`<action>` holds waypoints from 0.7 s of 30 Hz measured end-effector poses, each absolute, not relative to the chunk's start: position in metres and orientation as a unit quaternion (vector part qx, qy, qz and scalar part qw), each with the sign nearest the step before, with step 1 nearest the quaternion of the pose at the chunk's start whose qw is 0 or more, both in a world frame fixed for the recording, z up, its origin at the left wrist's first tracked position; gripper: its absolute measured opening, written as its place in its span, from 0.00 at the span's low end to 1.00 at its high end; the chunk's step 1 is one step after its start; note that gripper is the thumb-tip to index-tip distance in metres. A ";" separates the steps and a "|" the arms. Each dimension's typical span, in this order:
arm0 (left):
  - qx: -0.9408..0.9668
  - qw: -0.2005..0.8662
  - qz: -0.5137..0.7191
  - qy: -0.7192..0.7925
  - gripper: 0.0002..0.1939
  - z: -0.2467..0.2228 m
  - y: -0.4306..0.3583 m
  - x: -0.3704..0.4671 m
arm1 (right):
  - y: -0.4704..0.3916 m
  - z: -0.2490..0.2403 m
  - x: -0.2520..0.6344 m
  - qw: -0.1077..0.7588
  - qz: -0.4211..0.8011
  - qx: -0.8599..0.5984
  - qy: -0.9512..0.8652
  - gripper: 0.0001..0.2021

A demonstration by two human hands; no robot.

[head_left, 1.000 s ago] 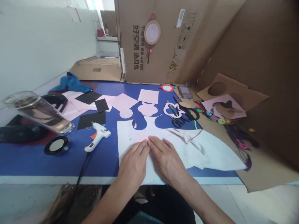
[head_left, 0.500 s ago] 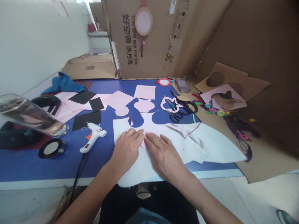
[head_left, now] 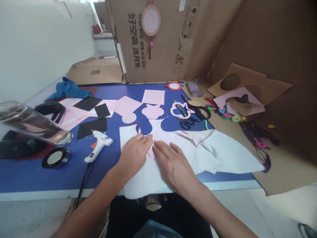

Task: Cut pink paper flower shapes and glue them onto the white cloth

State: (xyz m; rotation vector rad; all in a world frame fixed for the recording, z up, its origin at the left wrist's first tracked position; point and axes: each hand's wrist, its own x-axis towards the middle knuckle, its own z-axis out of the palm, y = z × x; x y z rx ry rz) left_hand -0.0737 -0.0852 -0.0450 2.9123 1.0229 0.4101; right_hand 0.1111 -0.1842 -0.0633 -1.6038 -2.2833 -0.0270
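Note:
A large white cloth with reddish stitched edges lies spread before me on the blue table. On it, a small pink piece shows between my hands, mostly covered by them. My left hand is closed, its fingers bent down over the left edge of the pink piece; its thumb is hidden. Flat against the cloth and the piece's right edge, my right hand is open with its fingers stretched. A pink scalloped cutout lies just beyond the cloth.
Left are a white glue gun, a roll of tape, a tilted clear bottle and black squares. Black scissors and a white cloud-shaped outline lie beyond the cloth. Cardboard walls stand behind and right.
My left hand has shifted very slightly, and more of the pink piece's lower left edge shows. The right hand stays flat in nearly the same place. The view has moved slightly.

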 end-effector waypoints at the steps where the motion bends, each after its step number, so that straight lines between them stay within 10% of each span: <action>1: 0.936 0.016 0.133 0.326 0.25 -0.046 -0.085 -0.074 | -0.184 -0.063 0.111 0.177 -0.011 -0.566 -0.805 0.30; 21: 0.937 0.007 0.162 0.311 0.31 -0.051 -0.106 -0.110 | -0.185 -0.069 0.110 0.191 -0.046 -0.557 -0.807 0.24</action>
